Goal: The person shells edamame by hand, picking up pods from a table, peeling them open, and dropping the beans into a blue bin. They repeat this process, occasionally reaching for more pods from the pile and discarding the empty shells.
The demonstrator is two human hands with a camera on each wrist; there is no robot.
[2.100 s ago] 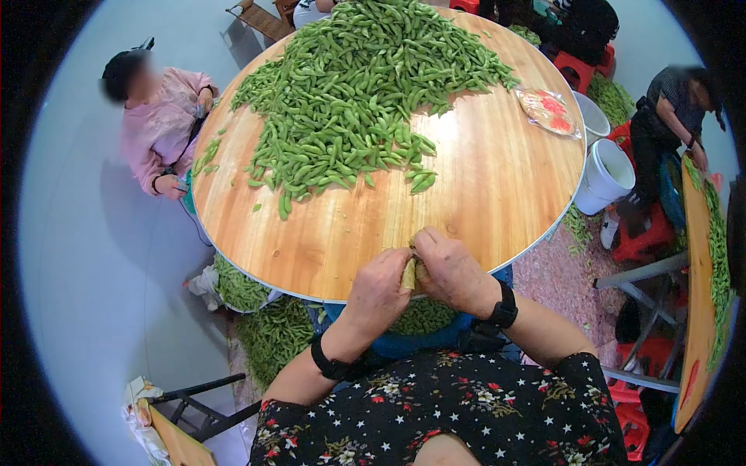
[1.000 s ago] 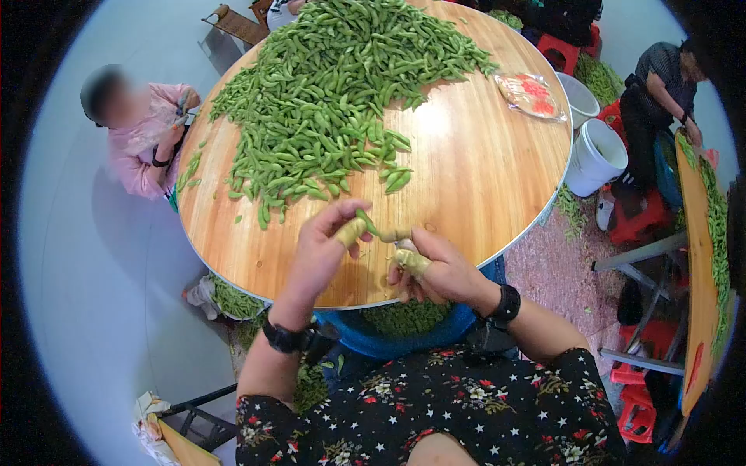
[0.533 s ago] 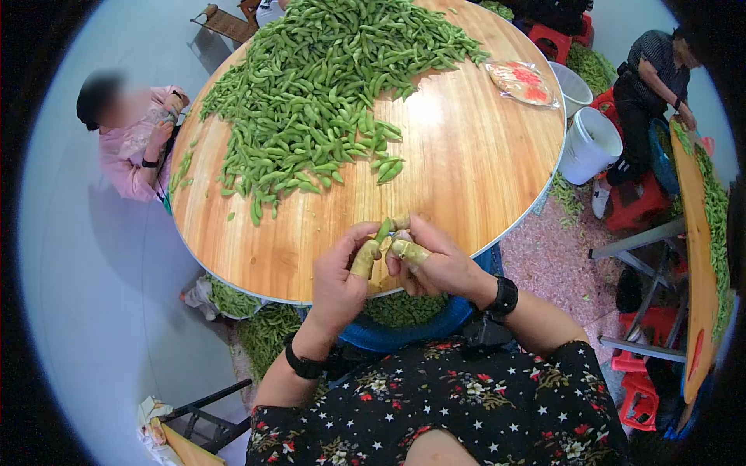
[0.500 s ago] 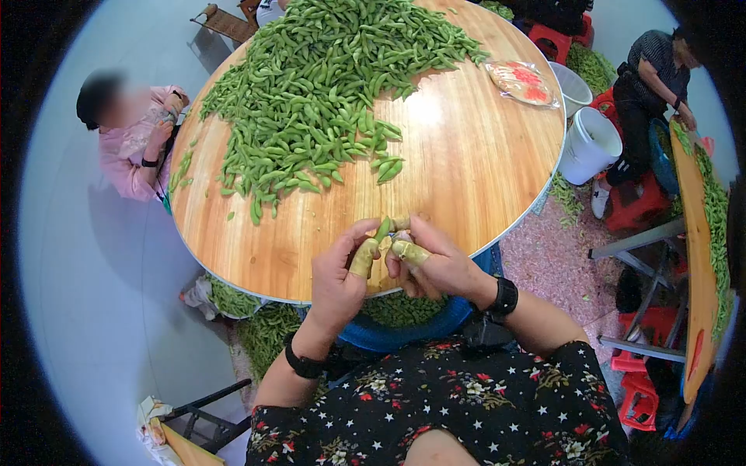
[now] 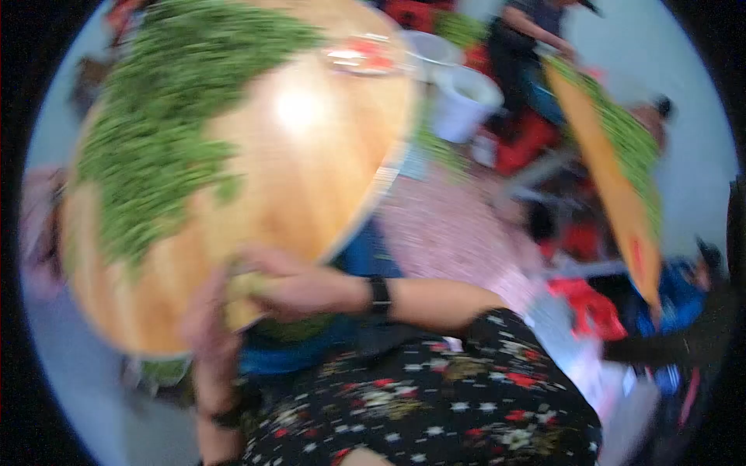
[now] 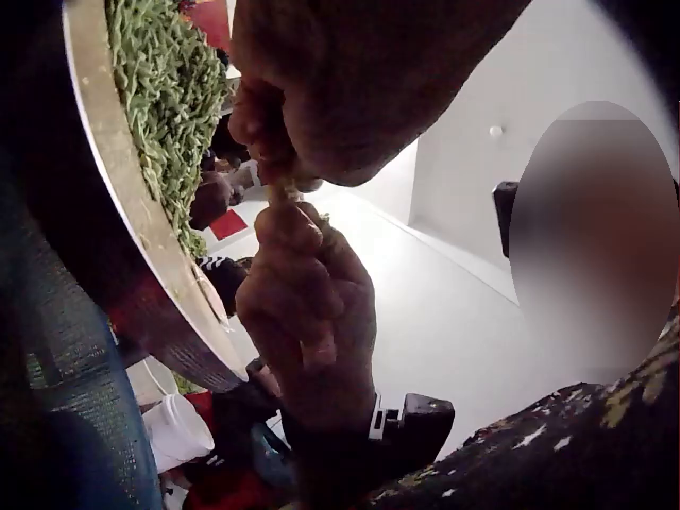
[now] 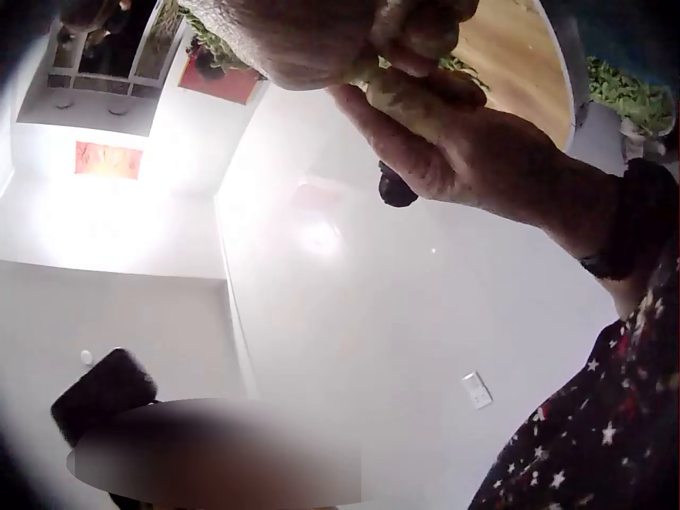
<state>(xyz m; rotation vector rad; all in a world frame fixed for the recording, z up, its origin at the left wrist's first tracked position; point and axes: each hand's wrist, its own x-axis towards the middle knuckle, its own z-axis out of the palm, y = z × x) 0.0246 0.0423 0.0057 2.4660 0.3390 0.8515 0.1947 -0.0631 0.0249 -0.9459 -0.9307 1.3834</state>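
Observation:
Both hands meet over the near edge of the round wooden table (image 5: 334,147), blurred in the head view. The left hand (image 5: 208,314) has curled fingers pinching at a small pod, mostly hidden between the hands. Against it, the right hand (image 5: 291,289) has its thumb and fingers closed at the same spot. In the left wrist view the fingertips of the right hand (image 6: 303,292) touch those of the left hand (image 6: 340,85). Yellowish wrapping (image 7: 404,104) covers the left thumb in the right wrist view. A large heap of green pods (image 5: 167,116) covers the table's far left.
A clear packet with red marks (image 5: 364,56) lies near the table's far right edge. White buckets (image 5: 466,105) stand beyond it. Below the hands is a blue tub (image 5: 272,359) with green contents. Another pod-covered table (image 5: 598,171) and a seated person (image 5: 524,35) are at right.
The head view has swung right, so the table and heap appear farther left. The hands stay together over the table's near edge, with the fingers drawn closer around the pod.

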